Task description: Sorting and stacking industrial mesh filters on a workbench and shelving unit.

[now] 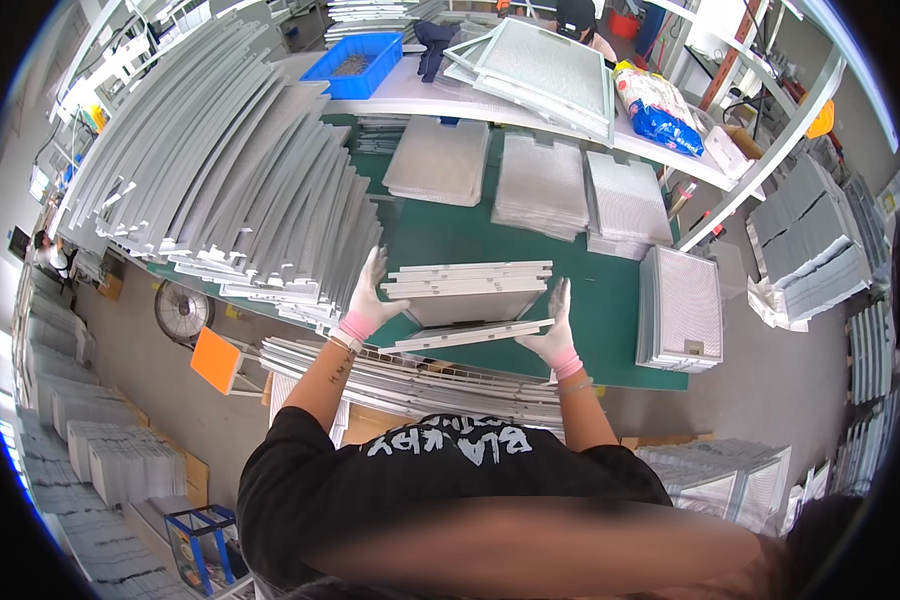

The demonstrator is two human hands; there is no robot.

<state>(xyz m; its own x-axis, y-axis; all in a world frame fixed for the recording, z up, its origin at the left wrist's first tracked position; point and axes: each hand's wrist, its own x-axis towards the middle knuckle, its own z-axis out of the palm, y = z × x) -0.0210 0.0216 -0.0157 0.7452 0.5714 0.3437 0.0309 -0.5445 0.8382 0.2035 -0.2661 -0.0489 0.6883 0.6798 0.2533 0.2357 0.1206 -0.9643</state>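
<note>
Several white-framed mesh panels (475,302) stand together on edge on the green table in front of me, seen from their upper edges. Nearer to me, another white-framed panel (467,336) slants up toward the right, with a gap to the others. My left hand (365,297), in a white glove with a pink cuff, is at the left end of the panels, fingers stretched upward and thumb spread toward them. My right hand (553,338), gloved alike, is at the near panel's right end. Its fingers point up and its thumb is apart. How firmly either hand presses is unclear.
A long row of panels (240,180) leans on the left of the green table (610,290). Panel stacks (540,185) stand at the back, another (682,308) at right. The shelf behind holds a blue bin (355,65) and a plastic bag (660,110). A fan (183,310) stands left.
</note>
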